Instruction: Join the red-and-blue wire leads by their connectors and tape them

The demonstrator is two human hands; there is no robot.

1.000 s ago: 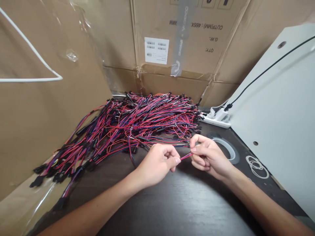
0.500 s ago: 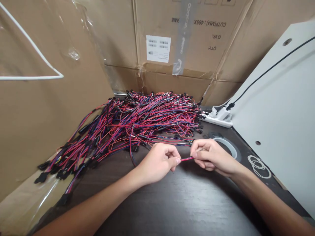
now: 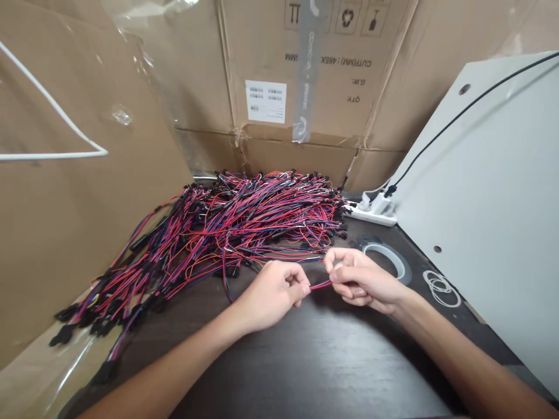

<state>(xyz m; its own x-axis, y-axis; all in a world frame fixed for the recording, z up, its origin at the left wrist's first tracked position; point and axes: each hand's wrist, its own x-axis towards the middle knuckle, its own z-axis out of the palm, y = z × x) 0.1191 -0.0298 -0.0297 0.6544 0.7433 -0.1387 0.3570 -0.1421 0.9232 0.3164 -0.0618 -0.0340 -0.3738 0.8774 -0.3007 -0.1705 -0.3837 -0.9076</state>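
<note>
A thin bundle of red and dark blue wires spans the short gap between my two hands, above the dark table. My left hand pinches it between thumb and forefinger. On the other side, my right hand grips the same wires with thumb and fingers, its forefinger bent and raised a little. The wire ends inside my hands are hidden. Just behind lies a large heap of red, blue and black wire harnesses with black connectors.
A roll of clear tape and several pale rubber bands lie to the right. Behind them a white power strip with a plug sits against a white panel. Cardboard boxes wall off the back and left.
The camera view has tilted up and turned slightly right. Both hands keep hold of the wires, and the right forefinger has lifted a little.
</note>
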